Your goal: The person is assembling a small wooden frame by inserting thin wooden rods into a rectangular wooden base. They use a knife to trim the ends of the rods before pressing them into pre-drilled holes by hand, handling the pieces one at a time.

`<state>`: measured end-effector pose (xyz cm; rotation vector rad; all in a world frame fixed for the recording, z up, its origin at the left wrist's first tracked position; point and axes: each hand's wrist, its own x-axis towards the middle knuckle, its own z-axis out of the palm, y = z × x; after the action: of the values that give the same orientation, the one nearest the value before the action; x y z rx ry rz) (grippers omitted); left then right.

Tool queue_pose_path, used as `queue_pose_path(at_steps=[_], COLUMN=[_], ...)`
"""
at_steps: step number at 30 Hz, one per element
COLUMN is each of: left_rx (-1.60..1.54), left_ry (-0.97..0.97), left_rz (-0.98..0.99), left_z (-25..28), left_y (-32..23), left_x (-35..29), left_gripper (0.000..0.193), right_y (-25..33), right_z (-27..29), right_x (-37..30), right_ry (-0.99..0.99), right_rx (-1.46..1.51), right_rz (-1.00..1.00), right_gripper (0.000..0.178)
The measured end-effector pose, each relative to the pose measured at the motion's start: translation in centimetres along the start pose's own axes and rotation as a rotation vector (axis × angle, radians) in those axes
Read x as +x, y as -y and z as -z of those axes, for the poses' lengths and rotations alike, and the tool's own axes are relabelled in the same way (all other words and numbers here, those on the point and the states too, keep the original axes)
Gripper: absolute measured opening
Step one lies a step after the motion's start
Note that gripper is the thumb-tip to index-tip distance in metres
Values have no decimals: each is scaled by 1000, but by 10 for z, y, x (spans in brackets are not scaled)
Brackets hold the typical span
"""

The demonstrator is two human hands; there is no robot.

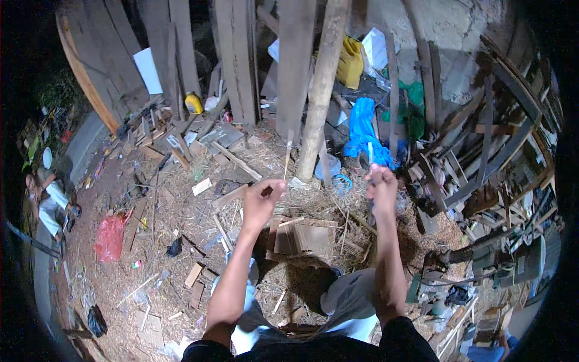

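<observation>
My left hand (260,202) is raised in front of me, fingers pinched round the lower end of a thin wooden stick (287,161) that points up. Further right, my right hand (383,184) is closed at about the same height. A narrow pale tip (370,149) and a dark part show by its fingers, but what it grips is too unclear to name. The two hands are well apart. Below and between them, a small stack of flat brown boards (303,240) lies on the ground in front of my legs.
Wooden planks (235,66) and a round pole (322,90) stand ahead. Near the pole lie a blue plastic bag (362,128) and a yellow container (350,63). A scrap-wood heap (482,157) fills the right. A red bag (110,237) lies left, near a seated person (51,202).
</observation>
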<state>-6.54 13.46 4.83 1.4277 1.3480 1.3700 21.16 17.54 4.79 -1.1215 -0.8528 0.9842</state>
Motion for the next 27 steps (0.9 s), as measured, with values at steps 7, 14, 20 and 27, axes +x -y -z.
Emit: queue_pose_path(at_steps=[7,14,20,27], left_rx=[-770,-778,-677,-664], left_ry=[102,148,121,-87], left_rz=[340,380,340,189], left_z=[-28,-39,-38,-11], left_y=[0,7,10,2], left_x=[-5,-11,-11,-1], left_gripper=[11,9,7,6], right_y=[-23,-9,-7,-3], right_z=[-67,-75,-71,-55], right_x=[-56,-63,-63,-49], right_ry=[358,450,521,465], right_rx=[-290,-412,-394,-374], right_rz=[68,123,95,119], right_gripper=[22,18,14,9])
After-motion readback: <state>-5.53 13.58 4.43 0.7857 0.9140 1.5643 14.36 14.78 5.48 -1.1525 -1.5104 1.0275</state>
